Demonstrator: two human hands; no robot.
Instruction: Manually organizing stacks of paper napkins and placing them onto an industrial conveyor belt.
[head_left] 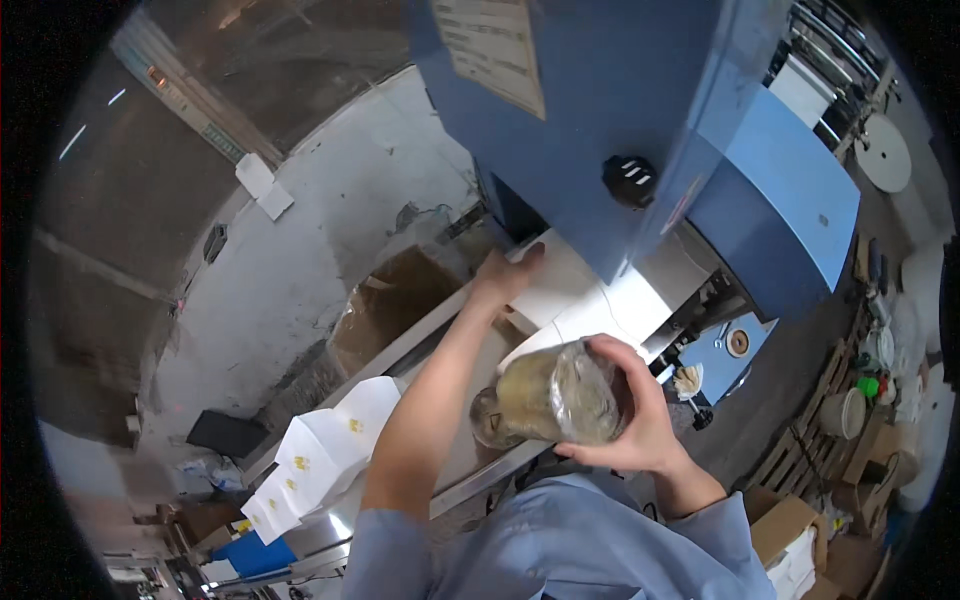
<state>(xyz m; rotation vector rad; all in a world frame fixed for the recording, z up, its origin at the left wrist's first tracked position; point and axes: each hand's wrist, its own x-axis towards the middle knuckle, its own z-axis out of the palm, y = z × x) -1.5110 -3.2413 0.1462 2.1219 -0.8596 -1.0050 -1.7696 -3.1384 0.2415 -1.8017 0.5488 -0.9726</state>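
My right hand grips one end of a rounded cylinder, yellowish-green and shiny like clear plastic film. Its exact kind I cannot make out. Touching or just beside its left end is a smaller round, see-through thing. Farther forward, my left hand reaches to the lower edge of a blue machine, fingers stretched out beside white paper. Nothing shows in that hand. Brightly lit white material runs from under the machine toward the cylinder.
A metal-edged conveyor bed passes beneath my forearms. On its left part lies a folded white paper strip with yellow prints. Beyond the bed stands an open cardboard box. Pallets and a white bucket stand at right.
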